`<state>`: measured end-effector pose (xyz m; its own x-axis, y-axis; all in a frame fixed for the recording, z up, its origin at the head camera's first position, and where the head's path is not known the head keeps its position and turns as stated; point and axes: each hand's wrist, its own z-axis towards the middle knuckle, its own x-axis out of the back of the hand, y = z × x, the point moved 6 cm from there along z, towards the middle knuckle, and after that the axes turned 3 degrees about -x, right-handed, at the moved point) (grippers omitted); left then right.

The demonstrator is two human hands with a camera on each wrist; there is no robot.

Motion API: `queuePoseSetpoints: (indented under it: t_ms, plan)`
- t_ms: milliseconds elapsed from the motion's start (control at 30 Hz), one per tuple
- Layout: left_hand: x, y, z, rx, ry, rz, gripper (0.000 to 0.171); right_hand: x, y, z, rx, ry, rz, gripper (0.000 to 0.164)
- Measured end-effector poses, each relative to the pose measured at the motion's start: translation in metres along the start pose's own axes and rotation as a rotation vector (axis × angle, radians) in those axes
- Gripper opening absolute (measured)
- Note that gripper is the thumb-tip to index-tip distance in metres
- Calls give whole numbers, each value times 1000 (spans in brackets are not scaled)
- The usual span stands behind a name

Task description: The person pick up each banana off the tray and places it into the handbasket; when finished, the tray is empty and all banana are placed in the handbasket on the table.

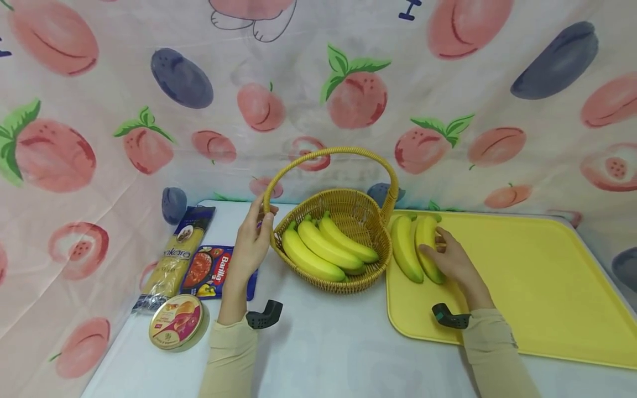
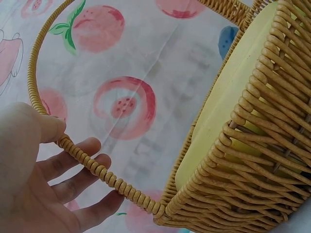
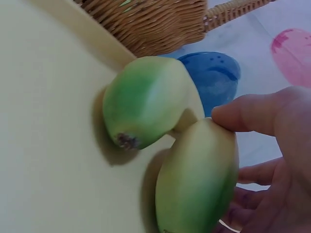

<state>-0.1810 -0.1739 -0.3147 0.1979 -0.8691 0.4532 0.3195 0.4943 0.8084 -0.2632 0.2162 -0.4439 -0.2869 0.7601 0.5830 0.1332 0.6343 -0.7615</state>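
A yellow wicker basket (image 1: 348,209) with a tall arched handle (image 1: 343,150) stands mid-table, several bananas (image 1: 328,246) lying inside. My left hand (image 1: 251,243) holds the left side of that handle; in the left wrist view the thumb lies on one side and the fingers reach behind it. Right of the basket, two bananas (image 1: 405,249) lie side by side on a yellow tray (image 1: 522,276). With thumb and fingers, my right hand (image 1: 454,262) grips the right-hand banana (image 3: 194,179). Its fingers are partly hidden behind the fruit.
On the left lie a pasta packet (image 1: 174,260), a blue Barilla pouch (image 1: 211,271) and a round tin (image 1: 176,321). A fruit-printed cloth (image 1: 308,83) hangs behind the table. The tray's left edge sits close to the basket.
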Motion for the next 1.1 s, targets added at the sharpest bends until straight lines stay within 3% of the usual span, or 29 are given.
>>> queuePoseSetpoints:
  t_ms: [333, 833, 1100]
  plan:
    - [1, 1, 0, -2, 6, -1, 44, 17, -16, -18, 82, 69, 59, 85]
    - [2, 1, 0, -2, 1, -6, 45, 31, -75, -65, 452, 164, 115, 71]
    - [2, -1, 0, -1, -3, -10, 45, 25, -101, -86, 680, 88, 102, 76]
